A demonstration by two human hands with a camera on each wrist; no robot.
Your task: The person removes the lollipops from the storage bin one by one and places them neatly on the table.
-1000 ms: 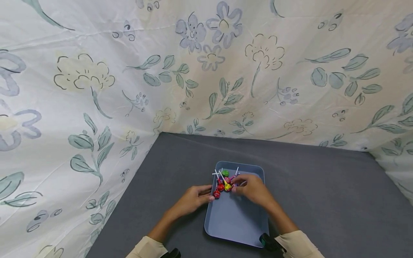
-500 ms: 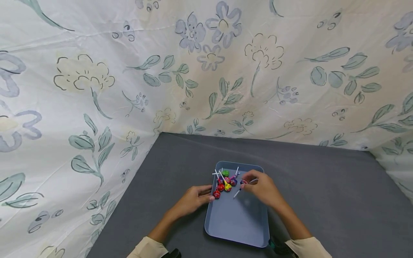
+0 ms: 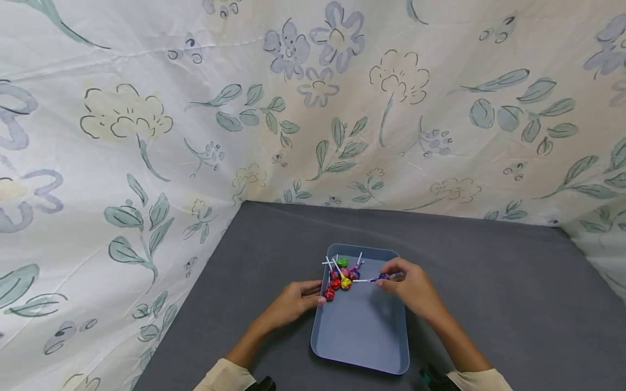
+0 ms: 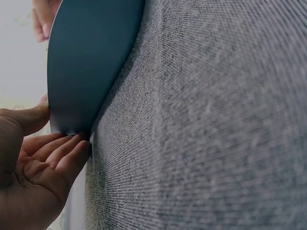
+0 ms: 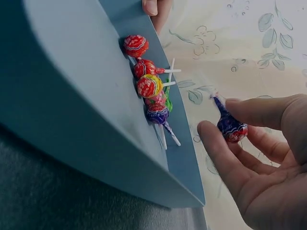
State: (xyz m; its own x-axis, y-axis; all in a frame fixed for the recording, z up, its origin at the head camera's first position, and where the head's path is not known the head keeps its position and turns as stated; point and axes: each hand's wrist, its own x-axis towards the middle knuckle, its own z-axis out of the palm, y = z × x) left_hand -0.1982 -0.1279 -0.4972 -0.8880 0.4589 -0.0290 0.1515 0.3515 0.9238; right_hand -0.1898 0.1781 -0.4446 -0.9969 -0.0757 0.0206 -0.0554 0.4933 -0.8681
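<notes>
A blue-grey tray (image 3: 359,347) lies on the dark cloth. My left hand (image 3: 292,301) holds its left edge, the thumb over the rim and the fingers against the outer wall, as the left wrist view also shows. Over the tray's right part, my right hand (image 3: 413,285) pinches a purple-wrapped lollipop (image 5: 232,125) between thumb and fingers; its white stick points left in the head view. Several other lollipops cluster at the tray's upper left: a yellow-and-red one (image 5: 149,86), a red one (image 5: 136,46), a green one (image 3: 342,262) and another purple one (image 5: 157,114) among them.
Dark grey cloth (image 3: 489,293) covers the table around the tray. White fabric with a floral print (image 3: 313,136) hangs behind the table and along its left side. The tray has a low raised rim.
My right hand has drawn a purple lollipop away from the cluster toward the right, and its stick has swung from pointing down-left to pointing left. The left hand stays at the tray's edge.
</notes>
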